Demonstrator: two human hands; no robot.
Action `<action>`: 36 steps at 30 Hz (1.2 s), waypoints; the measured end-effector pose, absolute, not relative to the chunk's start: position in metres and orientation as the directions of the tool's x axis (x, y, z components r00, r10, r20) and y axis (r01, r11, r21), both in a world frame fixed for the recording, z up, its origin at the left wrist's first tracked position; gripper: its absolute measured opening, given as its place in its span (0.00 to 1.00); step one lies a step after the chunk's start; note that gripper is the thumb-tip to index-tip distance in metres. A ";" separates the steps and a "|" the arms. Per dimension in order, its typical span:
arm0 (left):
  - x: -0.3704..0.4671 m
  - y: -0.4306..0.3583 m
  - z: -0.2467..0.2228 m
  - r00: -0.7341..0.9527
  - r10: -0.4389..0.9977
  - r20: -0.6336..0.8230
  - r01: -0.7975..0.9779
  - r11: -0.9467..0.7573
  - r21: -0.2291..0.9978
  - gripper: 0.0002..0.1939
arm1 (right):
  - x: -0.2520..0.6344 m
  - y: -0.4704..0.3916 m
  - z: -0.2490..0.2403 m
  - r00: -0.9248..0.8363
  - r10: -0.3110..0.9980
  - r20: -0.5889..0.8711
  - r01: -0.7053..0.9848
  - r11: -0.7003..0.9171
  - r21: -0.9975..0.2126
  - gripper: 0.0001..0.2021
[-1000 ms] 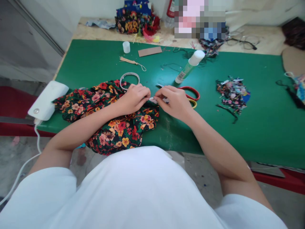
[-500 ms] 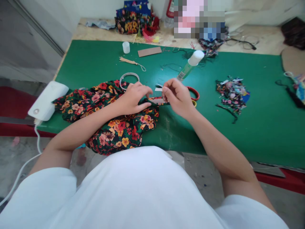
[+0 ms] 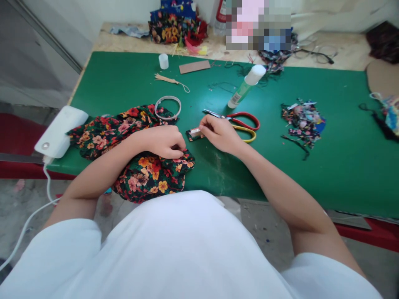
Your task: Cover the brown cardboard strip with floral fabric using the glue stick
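Note:
My left hand (image 3: 165, 142) is closed on the floral fabric (image 3: 148, 176), which lies bunched at the green mat's front edge. My right hand (image 3: 218, 132) pinches the right end of a small floral strip (image 3: 193, 133) with a pale piece on it. Beneath and beyond that hand lie scissors (image 3: 246, 120) with one red and one yellow handle, blades pointing left. A clear ring (image 3: 168, 118) rests on the fabric's upper edge. The glue stick (image 3: 241, 92), white-capped, is behind the scissors.
At the left edge sits a white device (image 3: 60, 132) with a cable. Farther back are a white cap (image 3: 163, 61), a brown strip (image 3: 195, 67) and a beige tassel (image 3: 168, 79). Fabric scraps (image 3: 304, 120) lie to the right on the green mat (image 3: 339, 158).
My left hand has moved left and down and closed on the fabric. My right hand has moved left with the strip, now apart from the fabric, uncovering the scissors.

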State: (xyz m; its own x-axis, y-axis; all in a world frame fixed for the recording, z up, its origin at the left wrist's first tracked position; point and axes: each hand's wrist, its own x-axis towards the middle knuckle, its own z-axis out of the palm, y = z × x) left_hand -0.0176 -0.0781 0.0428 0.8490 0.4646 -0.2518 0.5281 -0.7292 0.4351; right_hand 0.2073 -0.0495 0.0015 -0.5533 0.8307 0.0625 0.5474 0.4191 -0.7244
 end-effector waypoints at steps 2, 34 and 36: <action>-0.014 -0.082 0.044 0.761 0.578 -0.297 0.646 -0.716 0.263 0.22 | 0.204 -0.051 0.004 -0.560 0.828 0.022 0.622 0.438 -0.649 0.06; 0.000 -0.088 0.027 0.446 0.879 -0.169 0.887 -0.459 -0.043 0.28 | 0.193 -0.061 0.004 -0.571 0.821 0.025 0.778 0.550 -0.305 0.11; 0.001 -0.089 0.027 0.439 0.882 -0.170 0.890 -0.453 -0.051 0.27 | 0.192 -0.061 0.005 -0.571 0.821 0.008 0.786 0.550 -0.283 0.11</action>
